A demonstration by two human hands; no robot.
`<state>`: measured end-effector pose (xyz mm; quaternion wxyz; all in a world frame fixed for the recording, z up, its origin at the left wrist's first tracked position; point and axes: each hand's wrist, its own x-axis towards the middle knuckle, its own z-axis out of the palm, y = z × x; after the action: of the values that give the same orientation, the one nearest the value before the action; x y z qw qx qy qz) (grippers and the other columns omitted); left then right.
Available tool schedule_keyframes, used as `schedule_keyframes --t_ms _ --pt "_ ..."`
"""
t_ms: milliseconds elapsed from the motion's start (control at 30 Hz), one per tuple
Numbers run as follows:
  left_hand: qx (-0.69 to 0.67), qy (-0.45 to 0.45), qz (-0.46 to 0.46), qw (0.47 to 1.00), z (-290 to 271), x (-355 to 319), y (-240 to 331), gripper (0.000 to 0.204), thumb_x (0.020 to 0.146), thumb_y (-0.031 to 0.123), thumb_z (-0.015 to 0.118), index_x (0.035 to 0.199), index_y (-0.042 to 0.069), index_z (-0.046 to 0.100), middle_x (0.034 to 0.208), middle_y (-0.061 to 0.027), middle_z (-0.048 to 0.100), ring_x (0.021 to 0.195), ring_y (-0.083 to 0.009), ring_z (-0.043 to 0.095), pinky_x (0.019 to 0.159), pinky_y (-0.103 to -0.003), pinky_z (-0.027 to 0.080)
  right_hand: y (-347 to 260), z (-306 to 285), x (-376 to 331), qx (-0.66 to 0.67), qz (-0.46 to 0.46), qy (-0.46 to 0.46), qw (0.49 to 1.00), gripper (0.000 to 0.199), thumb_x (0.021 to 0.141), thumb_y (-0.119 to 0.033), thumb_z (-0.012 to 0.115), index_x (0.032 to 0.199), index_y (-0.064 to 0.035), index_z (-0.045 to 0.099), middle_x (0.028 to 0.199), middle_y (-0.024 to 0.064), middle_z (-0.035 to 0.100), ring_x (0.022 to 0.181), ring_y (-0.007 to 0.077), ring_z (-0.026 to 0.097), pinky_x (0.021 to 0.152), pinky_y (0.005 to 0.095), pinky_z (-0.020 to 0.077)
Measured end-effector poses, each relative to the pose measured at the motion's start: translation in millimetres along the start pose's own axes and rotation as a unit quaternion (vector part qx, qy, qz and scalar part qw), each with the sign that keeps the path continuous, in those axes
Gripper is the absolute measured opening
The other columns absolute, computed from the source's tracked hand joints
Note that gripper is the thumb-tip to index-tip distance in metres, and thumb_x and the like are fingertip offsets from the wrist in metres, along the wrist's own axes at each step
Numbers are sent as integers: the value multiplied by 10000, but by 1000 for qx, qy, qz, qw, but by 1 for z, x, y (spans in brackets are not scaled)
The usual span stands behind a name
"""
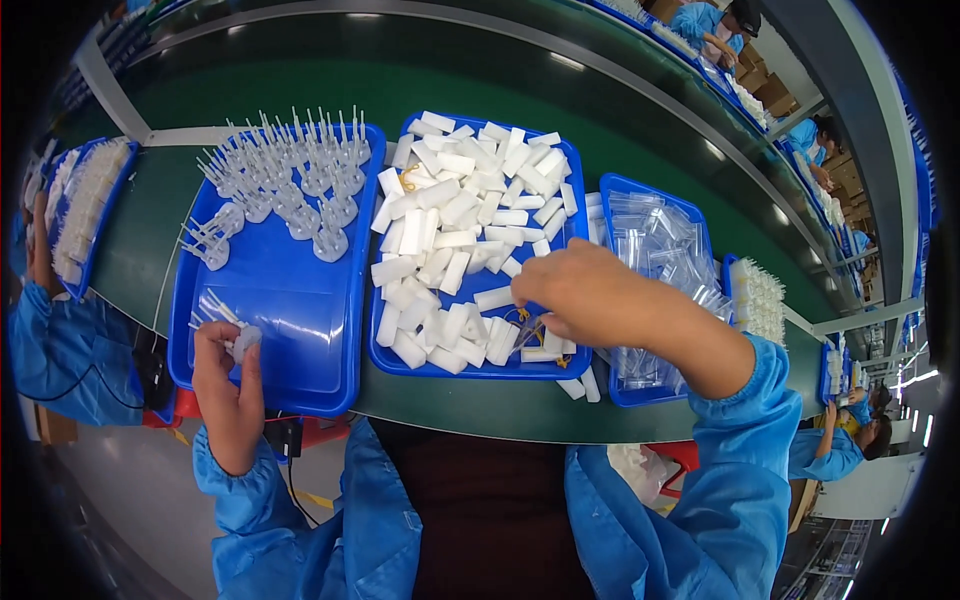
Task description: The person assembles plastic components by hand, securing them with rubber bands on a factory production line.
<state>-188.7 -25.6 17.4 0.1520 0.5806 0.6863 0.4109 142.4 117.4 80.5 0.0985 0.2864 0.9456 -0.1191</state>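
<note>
Wearer's open blue jacket [380,515] was closest to the lens, dark top [490,510] showing between its two sides, both forearms coming up in blue sleeves. Left hand [228,390] was at the front left of the left blue tray [270,285], grasping a translucent piece [246,341] between thumb and fingers, thin white rods sticking out of it toward upper left. Behind it in the same tray: a cluster of similar pronged pieces [300,165], mostly rods up, packed at the back; tray front was bare. Right hand [575,285] was over the right front of the middle blue tray [470,371], fingers bent, thumb below; can't tell if it had hold of anything, fingertips partly hidden. Small yellow bits lay just below it. Middle tray was heaped with loose white blocks [470,215], jumbled; a couple of white pieces [580,388] lay outside, just past its front right corner. Right blue tray [640,398] held clear plastic parts [655,250], partly behind the right forearm. Beyond that, a stack of bristly white pieces [758,295]. All on a green work surface [460,412]. Far left: another tray of white pieces [90,210], co-worker in blue [70,360] beside it.
</note>
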Motion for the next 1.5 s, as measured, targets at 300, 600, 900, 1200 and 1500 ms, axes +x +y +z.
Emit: schedule_keyframes --t_ms 300,600,900,1200,1500 --pt "21 5 17 1000 11 -5 -13 107 871 -4 501 967 18 460 922 -111 494 795 -191 529 717 -270 422 -3 41 -5 -59 -38 11 997 282 672 -99 682 936 -94 584 857 44 568 809 206 581 694 348 405" --pt "-281 65 32 957 32 -15 3 193 877 10 522 1040 48 425 1010 -108 473 906 -181 563 816 -295 475 -2 15 -23 -34 -45 29 998 203 709 -59 602 907 -101 614 856 37 556 832 195 582 715 331 416" --pt "-518 -103 53 847 50 -28 52 260 771 -112 540 979 -2 431 1010 -155 471 920 -230 579 832 -342 492 16 46 -22 -14 -55 44 997 246 675 -78 684 914 -101 632 929 56 599 865 220 593 693 334 446" --pt "-686 -257 -26 680 101 -39 82 248 775 -154 565 950 5 490 1056 -178 528 1005 -258 577 866 -401 510 -29 13 -50 614 173 213 740 227 819 -111 665 994 -44 535 852 -3 545 639 27 496 532 147 387" --pt "-716 -331 -30 614 122 -45 87 236 774 -143 585 951 4 529 1039 -197 568 974 -268 596 831 -391 529 -61 67 -62 782 144 396 460 263 861 -132 603 1089 -34 515 825 47 557 598 61 444 532 196 371"
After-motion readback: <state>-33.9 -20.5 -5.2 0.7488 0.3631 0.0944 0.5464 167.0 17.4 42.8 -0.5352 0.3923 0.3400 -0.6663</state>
